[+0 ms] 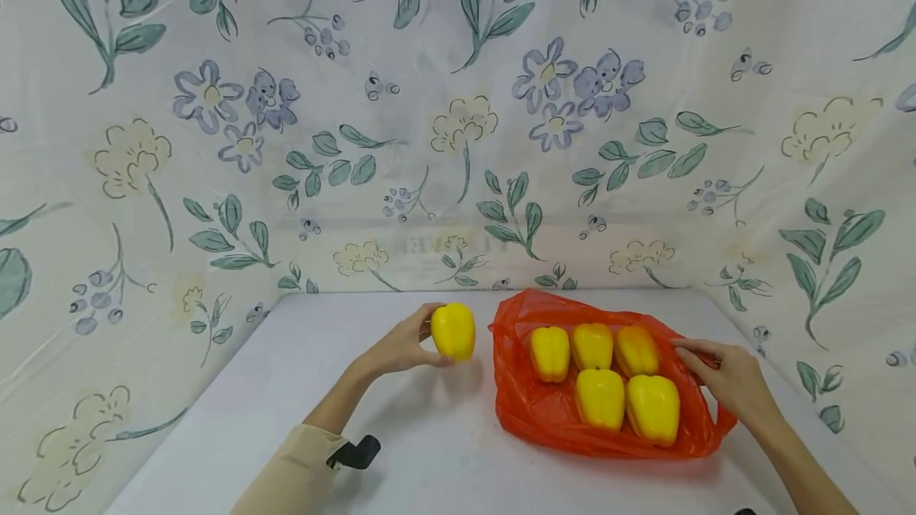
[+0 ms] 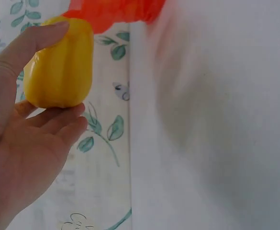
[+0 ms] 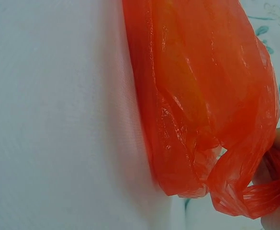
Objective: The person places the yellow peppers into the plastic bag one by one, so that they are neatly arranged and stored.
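My left hand (image 1: 408, 344) holds a yellow bell pepper (image 1: 454, 331) above the table, left of a red plastic bag (image 1: 525, 412). In the left wrist view the thumb (image 2: 49, 36) lies over one side of the pepper (image 2: 63, 72) and the fingers support the other. Several more yellow peppers lie inside the spread bag, among them a front one (image 1: 599, 399) and one at its right (image 1: 654, 409). At the bag's right edge my right hand (image 1: 733, 380) grips the plastic; the right wrist view shows a twisted handle (image 3: 269, 191) of the bag between its fingers.
The white table (image 1: 429, 451) runs back to a hanging cloth (image 1: 401, 181) with printed flowers and leaves, which also encloses both sides. A black strap piece (image 1: 355, 452) sits on the left sleeve (image 1: 296, 459).
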`<state>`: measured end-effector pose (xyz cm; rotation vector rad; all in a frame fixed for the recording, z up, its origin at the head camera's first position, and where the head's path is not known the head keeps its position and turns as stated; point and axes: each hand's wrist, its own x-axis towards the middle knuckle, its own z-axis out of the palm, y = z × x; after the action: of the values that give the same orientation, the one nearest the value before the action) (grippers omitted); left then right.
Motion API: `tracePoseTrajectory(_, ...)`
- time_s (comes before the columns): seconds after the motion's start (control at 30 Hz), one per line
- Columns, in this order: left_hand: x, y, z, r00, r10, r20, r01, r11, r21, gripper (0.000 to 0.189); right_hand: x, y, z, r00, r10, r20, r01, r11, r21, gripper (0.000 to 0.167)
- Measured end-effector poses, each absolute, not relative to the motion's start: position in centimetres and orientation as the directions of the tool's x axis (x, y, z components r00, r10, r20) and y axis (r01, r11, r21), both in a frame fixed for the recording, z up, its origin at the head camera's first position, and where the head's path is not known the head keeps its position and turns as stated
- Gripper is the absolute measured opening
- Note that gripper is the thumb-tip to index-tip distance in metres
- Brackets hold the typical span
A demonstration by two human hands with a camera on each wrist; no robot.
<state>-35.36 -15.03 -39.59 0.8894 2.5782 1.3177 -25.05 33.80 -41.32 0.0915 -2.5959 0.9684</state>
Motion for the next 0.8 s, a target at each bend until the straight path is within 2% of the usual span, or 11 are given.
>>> tracePoseTrajectory(0.43, -35.3, -13.8, -36.5, -0.775, 0.605, 0.181, 0.503, 0.419, 0.756, 0.090, -24.9, 33.9, -41.7, -0.945, 0.075, 0.318, -0.143, 0.778, -0.611, 0.041)
tracePoseTrajectory(0.6, -35.1, -12.7, -34.9, -0.767, 0.611, 0.196, 0.525, 0.421, 0.740, 0.091, -25.0, 33.9, -41.7, -0.936, 0.070, 0.344, -0.161, 0.785, -0.598, 0.039)
tracePoseTrajectory(0.8, -34.6, -11.3, -33.5, -0.727, 0.646, 0.233, 0.572, 0.380, 0.727, 0.091, -25.0, 33.8, -41.3, -0.927, 0.060, 0.370, -0.188, 0.779, -0.598, 0.036)
